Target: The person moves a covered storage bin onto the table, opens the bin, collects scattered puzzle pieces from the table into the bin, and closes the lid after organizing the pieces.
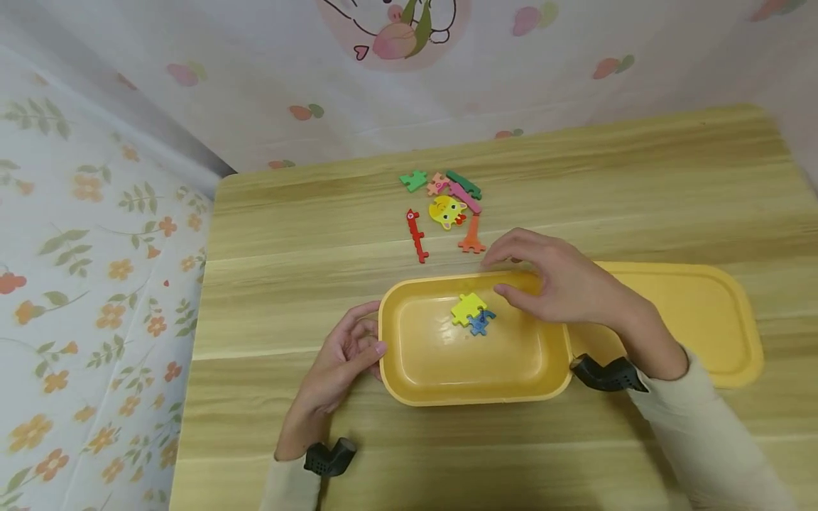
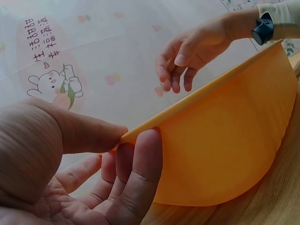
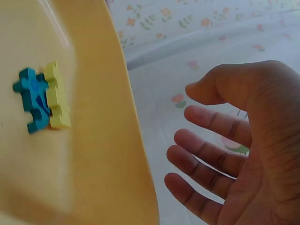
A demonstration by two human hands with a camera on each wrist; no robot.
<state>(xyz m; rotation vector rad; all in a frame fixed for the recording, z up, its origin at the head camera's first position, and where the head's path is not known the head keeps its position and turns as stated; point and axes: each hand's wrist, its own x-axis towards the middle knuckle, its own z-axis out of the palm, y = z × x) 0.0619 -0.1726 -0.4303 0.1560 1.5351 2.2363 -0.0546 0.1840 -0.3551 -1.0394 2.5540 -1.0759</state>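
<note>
A yellow plastic box [image 1: 441, 362] sits on the wooden table, and inside it lie a yellow puzzle piece [image 1: 468, 306] and a blue puzzle piece [image 1: 479, 324], touching each other. At the box's left end, my left hand [image 1: 345, 358] pinches the rim between thumb and fingers; the left wrist view shows the thumb [image 2: 91, 136] on top and the fingertips [image 2: 149, 147] against the outer wall. My right hand [image 1: 562, 280] hovers over the far right corner of the box, fingers spread and loosely bent. Nothing lies between them in the right wrist view.
Beyond the box lie several puzzle pieces: red [image 1: 417, 235], orange [image 1: 472, 238], pink [image 1: 465, 196], dark green [image 1: 464, 184], light green [image 1: 414, 180], peach [image 1: 437, 184] and a yellow animal head [image 1: 446, 211]. A yellow lid [image 1: 696, 319] lies at right, under my right forearm. Patterned curtains [image 1: 255, 92] hang behind.
</note>
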